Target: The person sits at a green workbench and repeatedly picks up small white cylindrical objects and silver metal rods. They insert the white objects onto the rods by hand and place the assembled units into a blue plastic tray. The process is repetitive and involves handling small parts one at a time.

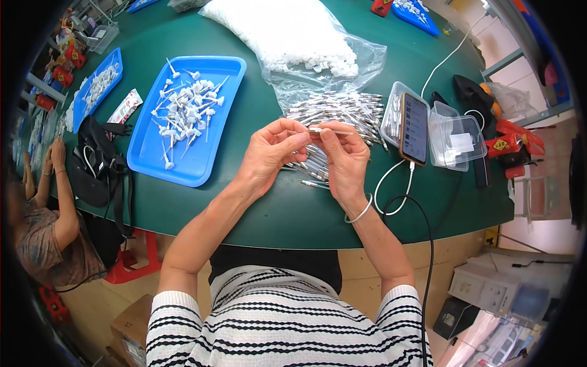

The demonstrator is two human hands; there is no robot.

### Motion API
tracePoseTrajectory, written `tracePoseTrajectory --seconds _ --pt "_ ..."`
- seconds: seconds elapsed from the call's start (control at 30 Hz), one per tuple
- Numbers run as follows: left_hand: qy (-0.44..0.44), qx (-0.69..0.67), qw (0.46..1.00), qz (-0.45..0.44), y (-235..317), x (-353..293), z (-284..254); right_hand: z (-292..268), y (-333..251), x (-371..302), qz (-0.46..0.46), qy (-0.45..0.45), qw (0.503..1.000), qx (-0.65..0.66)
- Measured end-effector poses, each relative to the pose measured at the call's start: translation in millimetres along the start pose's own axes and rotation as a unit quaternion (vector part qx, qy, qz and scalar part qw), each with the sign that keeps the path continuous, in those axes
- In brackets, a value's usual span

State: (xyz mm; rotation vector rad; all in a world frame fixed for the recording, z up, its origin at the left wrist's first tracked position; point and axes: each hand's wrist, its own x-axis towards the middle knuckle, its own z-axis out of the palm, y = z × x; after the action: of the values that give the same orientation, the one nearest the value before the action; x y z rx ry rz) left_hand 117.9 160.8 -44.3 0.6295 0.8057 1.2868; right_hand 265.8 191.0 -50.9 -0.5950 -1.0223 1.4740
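My left hand (272,153), fingers narrowed, pinches the silver end of a slim white-and-silver rod (315,129); my right hand (347,156) nips its white length between thumb and fingertips, over a loose pile of similar rods (369,111) on the smooth green tabletop (287,217).

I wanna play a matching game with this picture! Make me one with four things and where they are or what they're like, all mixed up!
Things:
1. large blue tray
2. phone
3. clear plastic bag
4. small thin piece

Clues:
A. standing up, with a white cable plugged in
B. at the fingertips where the left hand and right hand meet
C. full of small white bits
D. holds white-headed pieces

Pairs: 1-D, 2-A, 3-C, 4-B
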Motion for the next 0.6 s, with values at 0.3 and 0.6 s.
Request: tracePoseTrajectory --seconds 0.3,0.6 --pt "0.007 0.004 1.0 0.001 -0.6 -0.2 1.1 -2.9 4.2 -0.3 -0.005 0.006 1.0 0.003" --pt "0.007 0.009 1.0 0.006 -0.1 -0.6 2.2 -2.1 2.7 -0.1 -0.002 0.001 1.0 0.006"
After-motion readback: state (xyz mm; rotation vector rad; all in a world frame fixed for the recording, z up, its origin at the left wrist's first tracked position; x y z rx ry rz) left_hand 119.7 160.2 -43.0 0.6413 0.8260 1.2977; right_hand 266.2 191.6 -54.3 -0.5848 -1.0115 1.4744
